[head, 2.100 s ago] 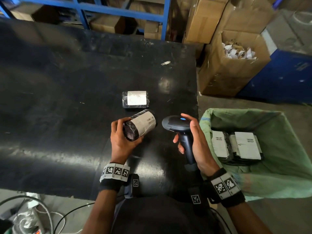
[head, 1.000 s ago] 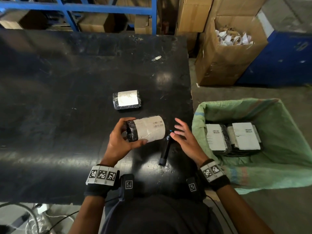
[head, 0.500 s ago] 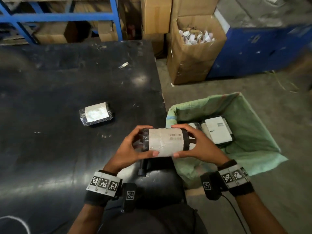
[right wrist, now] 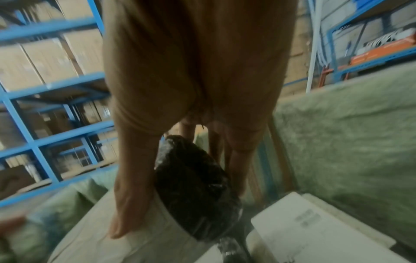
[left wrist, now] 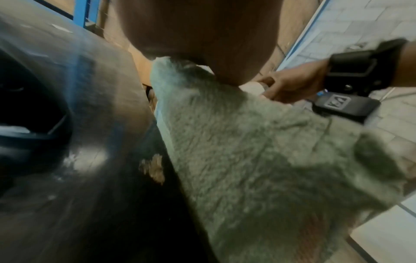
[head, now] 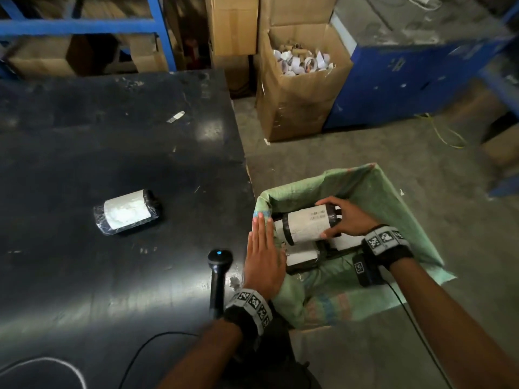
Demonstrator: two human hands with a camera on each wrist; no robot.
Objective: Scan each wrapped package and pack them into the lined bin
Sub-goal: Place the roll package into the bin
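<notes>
My right hand (head: 344, 217) grips the right end of a black-wrapped roll package (head: 304, 224) with a white barcode label and holds it inside the green-lined bin (head: 393, 203). In the right wrist view the thumb and fingers curl round the package's black end (right wrist: 195, 186). Below it lie other labelled packages (right wrist: 315, 224). My left hand (head: 262, 237) is flat with straight fingers at the bin's left rim, beside the package's left end. One more wrapped package (head: 127, 213) lies on the black table (head: 84, 136). The scanner (head: 217, 276) lies on the table near my left wrist.
An open cardboard box (head: 297, 88) of paper scraps stands on the floor behind the bin, next to a blue cabinet (head: 407, 88). Blue shelving (head: 84, 23) with cartons runs behind the table. A scrap of tape (head: 175, 117) lies on the tabletop, and cables trail at its front edge.
The right hand laid the scanner on the table and took the roll package's right end. Both hands carried it right over the bin. The left hand has let go and flattened.
</notes>
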